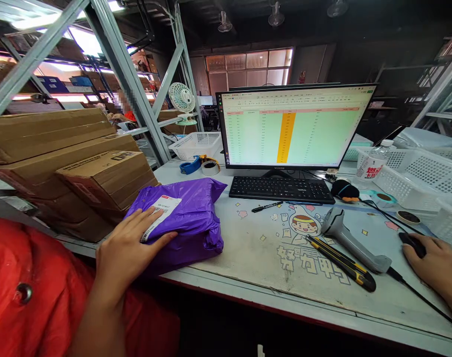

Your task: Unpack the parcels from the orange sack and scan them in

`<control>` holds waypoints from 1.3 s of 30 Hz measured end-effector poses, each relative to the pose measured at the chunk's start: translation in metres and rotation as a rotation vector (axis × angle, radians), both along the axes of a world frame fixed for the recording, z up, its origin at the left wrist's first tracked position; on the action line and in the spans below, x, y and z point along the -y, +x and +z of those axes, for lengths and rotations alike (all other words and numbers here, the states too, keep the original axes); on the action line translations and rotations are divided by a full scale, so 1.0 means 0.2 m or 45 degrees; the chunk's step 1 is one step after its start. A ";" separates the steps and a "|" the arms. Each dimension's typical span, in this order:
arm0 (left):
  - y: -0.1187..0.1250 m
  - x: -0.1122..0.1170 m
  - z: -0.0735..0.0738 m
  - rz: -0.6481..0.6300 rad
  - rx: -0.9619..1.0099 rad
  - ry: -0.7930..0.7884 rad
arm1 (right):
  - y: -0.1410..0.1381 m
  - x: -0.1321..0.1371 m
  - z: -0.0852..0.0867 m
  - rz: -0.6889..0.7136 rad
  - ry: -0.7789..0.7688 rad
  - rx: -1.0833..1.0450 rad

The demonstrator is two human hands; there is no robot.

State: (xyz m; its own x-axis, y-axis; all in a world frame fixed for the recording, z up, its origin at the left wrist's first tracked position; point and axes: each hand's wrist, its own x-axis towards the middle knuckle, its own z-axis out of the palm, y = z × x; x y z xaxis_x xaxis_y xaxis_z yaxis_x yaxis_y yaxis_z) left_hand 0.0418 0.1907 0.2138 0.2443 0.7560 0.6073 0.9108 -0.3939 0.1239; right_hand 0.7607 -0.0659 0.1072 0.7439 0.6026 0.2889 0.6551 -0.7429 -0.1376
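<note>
My left hand (132, 248) lies on a purple plastic mailing parcel (192, 208), its fingers stretched over the white label (168, 206) and its thumb apart. The parcel rests at the table's front edge, beside the cardboard boxes. At the far right, my right hand (434, 260) is closed over a black computer mouse (413, 245). A grey barcode scanner (355, 243) lies to the left of the mouse. In front of it is a black and yellow utility knife (345, 265). A monitor (289, 129) displays a spreadsheet behind the keyboard (281, 188).
Cardboard boxes (106, 178) are stacked at the left. White plastic baskets (426, 168) and a bottle (374, 158) stand at the right. A tape dispenser (190, 165) and a tape roll (210, 167) sit behind the parcel. A marker (266, 207) lies before the keyboard.
</note>
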 end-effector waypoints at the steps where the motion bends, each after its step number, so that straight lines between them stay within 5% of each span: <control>1: 0.00 0.00 0.00 0.001 -0.001 0.001 | 0.00 0.00 0.00 0.000 0.003 -0.002; 32: 0.01 0.01 0.01 0.000 0.007 -0.010 | 0.04 -0.02 -0.01 0.025 0.049 -0.057; 39: 0.01 0.01 0.00 -0.007 0.010 0.001 | 0.14 -0.01 -0.08 0.057 0.056 -0.011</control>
State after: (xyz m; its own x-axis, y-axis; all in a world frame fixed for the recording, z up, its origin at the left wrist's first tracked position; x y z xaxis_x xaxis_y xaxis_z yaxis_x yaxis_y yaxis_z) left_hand 0.0433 0.1889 0.2144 0.2435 0.7543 0.6096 0.9076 -0.3988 0.1309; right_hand 0.7881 -0.0641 0.0904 0.7193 0.6218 0.3099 0.6860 -0.7062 -0.1753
